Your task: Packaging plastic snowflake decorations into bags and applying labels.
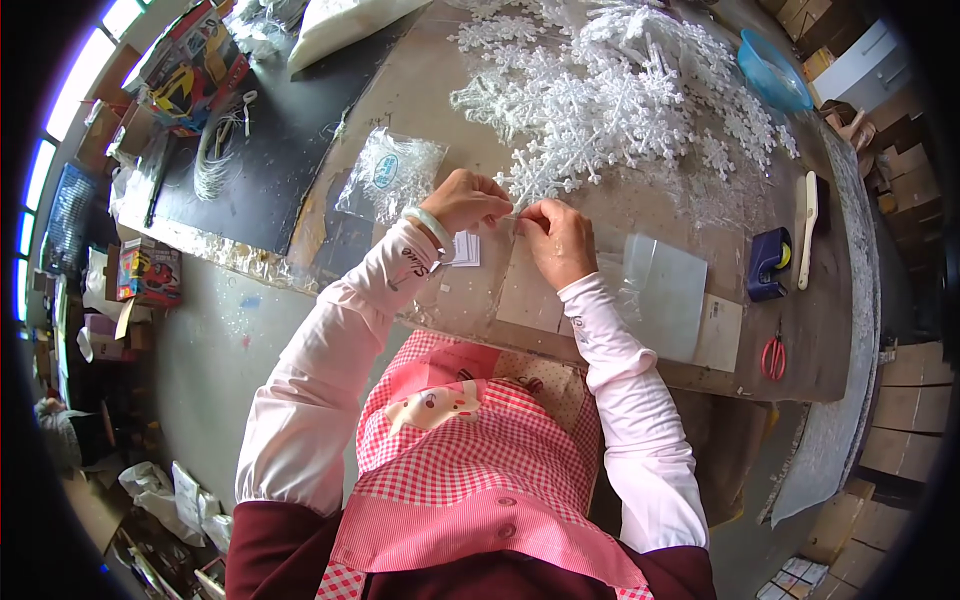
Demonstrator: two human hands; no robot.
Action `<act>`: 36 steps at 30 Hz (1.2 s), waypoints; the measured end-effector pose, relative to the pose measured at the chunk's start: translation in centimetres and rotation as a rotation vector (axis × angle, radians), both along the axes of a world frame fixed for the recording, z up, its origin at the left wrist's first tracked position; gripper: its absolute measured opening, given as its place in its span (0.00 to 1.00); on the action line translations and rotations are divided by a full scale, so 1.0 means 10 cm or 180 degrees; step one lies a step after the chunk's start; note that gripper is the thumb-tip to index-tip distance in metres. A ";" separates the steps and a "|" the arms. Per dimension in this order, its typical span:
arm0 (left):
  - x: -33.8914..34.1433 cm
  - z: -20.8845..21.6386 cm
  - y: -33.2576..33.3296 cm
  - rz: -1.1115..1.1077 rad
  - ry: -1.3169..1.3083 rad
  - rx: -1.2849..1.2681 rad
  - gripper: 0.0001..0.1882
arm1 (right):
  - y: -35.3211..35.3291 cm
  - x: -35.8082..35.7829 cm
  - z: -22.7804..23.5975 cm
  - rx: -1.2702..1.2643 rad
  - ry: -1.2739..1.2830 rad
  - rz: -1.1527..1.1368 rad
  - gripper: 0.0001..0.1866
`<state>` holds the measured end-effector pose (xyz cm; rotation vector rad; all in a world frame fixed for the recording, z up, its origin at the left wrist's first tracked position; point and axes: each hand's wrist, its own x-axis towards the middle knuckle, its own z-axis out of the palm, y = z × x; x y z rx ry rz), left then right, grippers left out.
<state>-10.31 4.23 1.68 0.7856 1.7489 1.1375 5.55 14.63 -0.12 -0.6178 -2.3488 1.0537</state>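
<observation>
My left hand [465,205] is closed in a pinch, with a white snowflake ornament [528,182] at its fingertips. Close beside it, my right hand [557,242] is also pinched, its thumb and forefinger almost meeting the left fingertips. Whatever is between the right fingers is too small to make out. A large heap of white snowflake ornaments [625,95] lies just beyond both hands. Left of my left hand is a transparent bag [392,175] of white pieces with a blue-and-white label. Small printed white cards [466,250] lie under my left wrist.
Transparent plastic sleeves [665,300] lie right of my right forearm. Farther right are a blue tape dispenser [769,264], a white-handled brush [807,230] and red-handled scissors [774,357]. A blue basin [774,72] stands at the far right, white strings [211,165] at the left.
</observation>
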 end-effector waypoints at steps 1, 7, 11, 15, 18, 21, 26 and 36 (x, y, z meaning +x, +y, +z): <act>0.00 -0.01 -0.02 0.0016 -0.0001 0.0005 0.10 | -0.01 0.00 0.01 -0.0225 -0.0028 -0.0015 0.04; 0.12 0.06 -0.18 0.0198 -0.0782 0.0247 0.09 | -0.01 0.05 -0.04 -0.0710 -0.0021 0.0021 0.06; 0.24 0.03 -0.29 0.0398 -0.1689 0.0611 0.07 | 0.00 0.06 -0.13 -0.1143 -0.0041 0.0122 0.05; 0.31 0.00 -0.35 0.0609 -0.2098 0.0701 0.05 | -0.01 0.06 -0.10 -0.1872 0.0034 0.0357 0.04; 0.39 -0.02 -0.39 0.0789 -0.1929 0.0776 0.04 | -0.04 0.06 -0.03 -0.1926 0.0077 0.0411 0.04; 0.43 -0.07 -0.39 0.0745 -0.1091 0.1016 0.06 | -0.04 0.05 -0.01 -0.1879 0.0088 0.0427 0.05; 0.54 -0.05 -0.35 0.0770 0.0027 0.1014 0.06 | -0.07 0.10 0.03 -0.1367 0.0206 0.0256 0.05; 0.78 0.00 -0.27 0.0977 0.0987 0.1812 0.03 | -0.04 0.24 0.54 0.1697 0.1152 0.0293 0.08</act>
